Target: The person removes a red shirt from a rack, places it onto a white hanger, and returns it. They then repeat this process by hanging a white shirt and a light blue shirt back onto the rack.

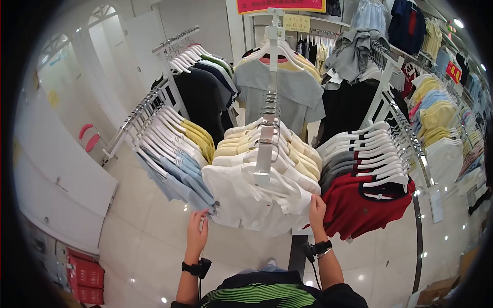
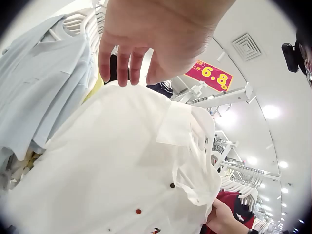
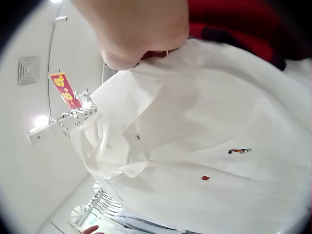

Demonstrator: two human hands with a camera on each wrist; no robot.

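A white collared shirt [image 1: 251,203] with small coloured buttons and a tiny embroidered motif hangs at the front of the middle rail. My right hand [image 1: 318,213] pinches its shoulder beside the collar; in the right wrist view the cloth [image 3: 195,112] runs from under that hand [image 3: 141,29]. Near the opposite side of the shirt is my left hand [image 1: 197,233], its fingers loosely extended and holding nothing. From the left wrist, those fingers [image 2: 124,63] hang just over the shirt's shoulder [image 2: 117,112], with the collar [image 2: 174,124] to their right.
Light blue shirts [image 1: 177,172] hang close on the left. Grey and red tops, the nearest a dark red one [image 1: 367,205], hang on the right rail [image 1: 411,138]. The middle rail's metal end [image 1: 262,177] juts toward me above the white shirt. White cabinets [image 1: 67,174] stand far left.
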